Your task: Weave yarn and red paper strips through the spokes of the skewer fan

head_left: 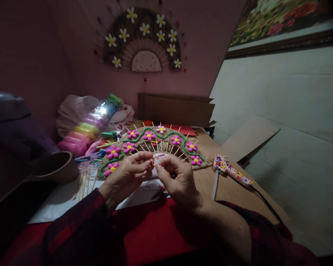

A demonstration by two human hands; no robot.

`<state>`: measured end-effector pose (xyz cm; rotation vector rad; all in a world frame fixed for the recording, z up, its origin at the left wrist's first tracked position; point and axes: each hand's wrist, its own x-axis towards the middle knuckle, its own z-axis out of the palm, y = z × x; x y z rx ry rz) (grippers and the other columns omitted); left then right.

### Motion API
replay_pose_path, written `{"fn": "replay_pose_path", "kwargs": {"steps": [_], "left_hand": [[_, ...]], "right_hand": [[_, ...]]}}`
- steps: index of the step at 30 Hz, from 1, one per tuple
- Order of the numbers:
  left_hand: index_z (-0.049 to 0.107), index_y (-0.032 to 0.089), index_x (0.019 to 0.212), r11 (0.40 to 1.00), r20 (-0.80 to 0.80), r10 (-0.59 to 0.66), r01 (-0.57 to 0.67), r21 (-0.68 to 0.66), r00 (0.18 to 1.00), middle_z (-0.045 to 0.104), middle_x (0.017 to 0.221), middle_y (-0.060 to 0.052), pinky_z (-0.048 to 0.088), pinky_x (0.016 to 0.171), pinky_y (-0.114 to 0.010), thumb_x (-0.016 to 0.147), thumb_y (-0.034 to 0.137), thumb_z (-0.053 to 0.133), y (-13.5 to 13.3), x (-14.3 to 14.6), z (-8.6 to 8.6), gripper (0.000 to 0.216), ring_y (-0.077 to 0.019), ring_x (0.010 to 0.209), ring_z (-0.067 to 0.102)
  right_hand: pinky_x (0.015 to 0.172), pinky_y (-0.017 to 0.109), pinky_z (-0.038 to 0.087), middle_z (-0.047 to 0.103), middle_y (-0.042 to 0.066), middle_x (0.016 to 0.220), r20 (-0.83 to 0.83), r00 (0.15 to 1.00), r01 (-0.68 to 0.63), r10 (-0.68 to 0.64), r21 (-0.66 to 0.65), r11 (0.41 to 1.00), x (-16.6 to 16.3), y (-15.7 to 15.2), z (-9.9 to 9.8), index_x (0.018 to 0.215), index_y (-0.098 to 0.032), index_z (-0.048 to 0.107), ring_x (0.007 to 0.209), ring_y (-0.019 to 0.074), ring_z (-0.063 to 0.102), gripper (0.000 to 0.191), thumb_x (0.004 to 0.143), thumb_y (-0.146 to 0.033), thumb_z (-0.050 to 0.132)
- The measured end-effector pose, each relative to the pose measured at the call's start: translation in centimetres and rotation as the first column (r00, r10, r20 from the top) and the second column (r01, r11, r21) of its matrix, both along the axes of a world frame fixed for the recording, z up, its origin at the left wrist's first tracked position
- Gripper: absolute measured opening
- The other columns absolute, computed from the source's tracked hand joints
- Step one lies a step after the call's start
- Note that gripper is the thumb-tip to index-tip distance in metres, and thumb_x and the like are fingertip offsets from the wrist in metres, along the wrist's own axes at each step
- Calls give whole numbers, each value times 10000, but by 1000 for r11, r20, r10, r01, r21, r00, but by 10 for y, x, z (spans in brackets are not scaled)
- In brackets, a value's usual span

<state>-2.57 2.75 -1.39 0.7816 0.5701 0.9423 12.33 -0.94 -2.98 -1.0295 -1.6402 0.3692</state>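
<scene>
My left hand [129, 171] and my right hand [180, 181] meet in front of me, fingertips pinched together. Between them is a small red-orange piece [152, 162], too small to name surely. Just behind the hands lies a half-round fan shape wrapped in brown cord [166, 135]. Pink clay flowers [129, 147] with yellow centres, a wavy green strand [185, 142] and thin wooden sticks [173, 148] decorate it. Its pale middle is partly hidden by my fingers. Under the right hand, a small dark, shiny item shows only in part.
A flower-patterned glue gun [233, 171] with a black cable lies at the right. Left are a round cardboard ring [57, 166], loose sticks [84, 184] and colourful clay packs [84, 129]. Cardboard [176, 110] leans at the back; a similar flowered fan [144, 29] hangs above.
</scene>
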Motion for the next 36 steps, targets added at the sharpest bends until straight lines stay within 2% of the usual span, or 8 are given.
{"fn": "replay_pose_path", "kwargs": {"steps": [6, 10, 14, 20, 22, 24, 27, 36], "left_hand": [[652, 124, 835, 987, -44, 152, -154, -35, 987, 635, 760, -36, 499, 594, -174, 646, -23, 659, 3, -3, 6, 239, -97, 658, 597], [662, 126, 829, 970, -57, 241, -243, -28, 969, 629, 768, -35, 524, 614, -172, 666, -67, 598, 6, -6, 7, 261, -100, 687, 612], [673, 120, 826, 969, -60, 245, -246, -9, 968, 625, 781, -34, 534, 612, -163, 691, -66, 585, 9, -7, 7, 246, -97, 692, 616], [670, 119, 786, 968, -57, 250, -251, -9, 966, 624, 779, -39, 537, 589, -158, 695, -76, 576, 7, -7, 9, 236, -93, 674, 612], [665, 119, 788, 971, -49, 236, -237, -21, 971, 622, 776, -40, 532, 580, -151, 694, -79, 573, 6, -6, 10, 238, -89, 665, 610], [662, 117, 790, 973, -40, 227, -228, -25, 973, 619, 761, -40, 530, 572, -149, 689, -83, 573, 6, -6, 10, 241, -88, 653, 609], [660, 110, 794, 976, -37, 218, -219, -18, 975, 614, 750, -41, 531, 562, -154, 686, -87, 569, 6, -6, 11, 243, -90, 639, 607], [634, 103, 823, 979, -92, 196, -200, -28, 976, 600, 752, -41, 532, 543, -168, 698, -98, 546, 1, -3, 14, 252, -92, 614, 602]], "right_hand": [[507, 230, 344, 520, -27, 518, 255, 964, 79, -70, -24, 997, 0, 4, 3, 689, -185, 573, 483, 101, 452, 122, 794, -230, 527], [544, 265, 355, 658, 39, 643, 623, 781, 117, -40, -84, 990, 0, 7, 1, 756, -173, 629, 565, 148, 557, 108, 776, -215, 531], [573, 288, 391, 703, 80, 797, 781, 624, 146, -27, -83, 986, -3, -1, 0, 830, -162, 657, 661, 189, 607, 152, 790, -248, 538], [689, 256, 432, 714, 42, 879, 696, 710, 182, -110, -30, 983, 32, -2, 24, 858, -202, 703, 808, 161, 627, 222, 858, -351, 538], [675, 246, 425, 718, 22, 868, 653, 716, 376, -248, -61, 925, 64, 13, 37, 861, -216, 708, 792, 152, 634, 264, 886, -365, 492], [667, 240, 420, 719, 28, 921, 686, 583, 662, -435, -90, 744, 101, 33, 47, 936, -233, 703, 831, 156, 638, 290, 902, -366, 447], [659, 277, 427, 711, 101, 973, 744, 491, 771, -454, -128, 624, 148, 65, 49, 950, -181, 713, 883, 224, 642, 239, 859, -247, 501], [851, 399, 491, 601, 78, 1122, 901, 427, 588, -79, -210, 781, 180, 125, 14, 1083, -149, 590, 991, 197, 592, 250, 891, -302, 549]]}}
